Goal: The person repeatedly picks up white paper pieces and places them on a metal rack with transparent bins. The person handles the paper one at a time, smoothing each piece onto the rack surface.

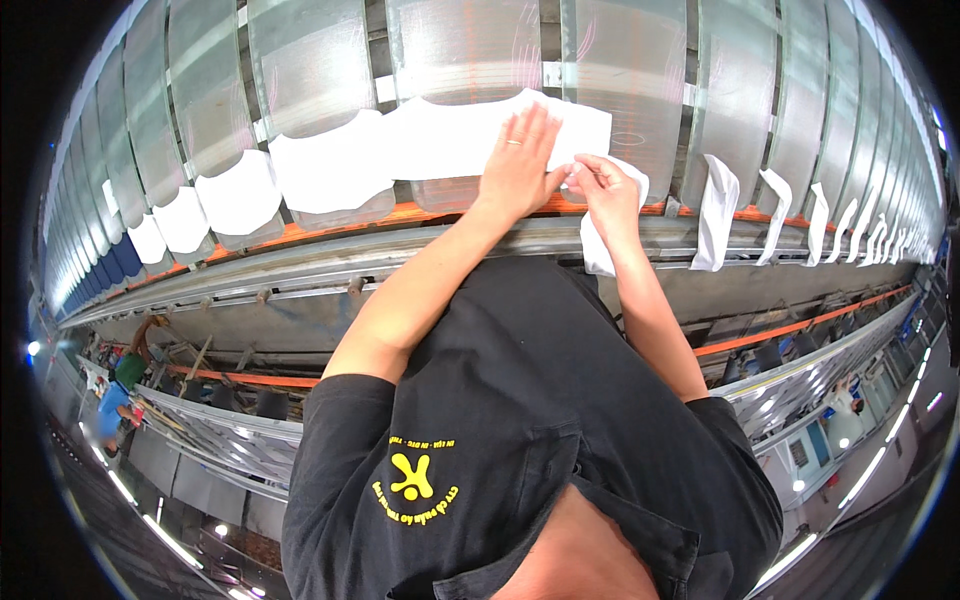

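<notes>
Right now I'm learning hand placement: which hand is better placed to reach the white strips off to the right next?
Likely the right hand: it's nearer the white strips, while the left hand lies spread flat on white fabric.

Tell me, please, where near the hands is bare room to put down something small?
The upper part of the grey plate, above the white cloth, is free. The second plate to its right is also bare above its white strip. Lower down is crowded: the left hand lies on the cloth, the right hand close beside.
</notes>
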Motion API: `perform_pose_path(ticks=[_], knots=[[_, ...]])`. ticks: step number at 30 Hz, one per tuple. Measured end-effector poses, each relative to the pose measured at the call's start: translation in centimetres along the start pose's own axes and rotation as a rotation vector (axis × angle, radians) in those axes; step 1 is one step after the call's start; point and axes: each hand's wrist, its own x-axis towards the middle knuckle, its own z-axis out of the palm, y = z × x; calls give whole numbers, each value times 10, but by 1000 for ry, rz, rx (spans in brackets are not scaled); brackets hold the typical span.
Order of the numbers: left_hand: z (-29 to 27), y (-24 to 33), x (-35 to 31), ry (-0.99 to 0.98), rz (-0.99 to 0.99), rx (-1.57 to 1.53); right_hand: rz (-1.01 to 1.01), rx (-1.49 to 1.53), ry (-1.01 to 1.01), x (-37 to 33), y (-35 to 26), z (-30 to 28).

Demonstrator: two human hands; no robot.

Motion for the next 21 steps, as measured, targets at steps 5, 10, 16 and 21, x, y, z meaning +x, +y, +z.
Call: perform_pose_path(ticks=[5, 10, 16, 21], knots=[[-4, -11, -13, -13, 22, -77, -264, -433, 123, -5, -32, 0], [-28, -61, -49, 107, -322, -1, -356, -354, 23, 8, -33, 43], [-29, -95, -56, 348, -425, -266, -258, -460, -42, 52, 7, 70], [-35, -112, -55, 374, -666, -863, 34, -310, -206, 62, -10, 62]])
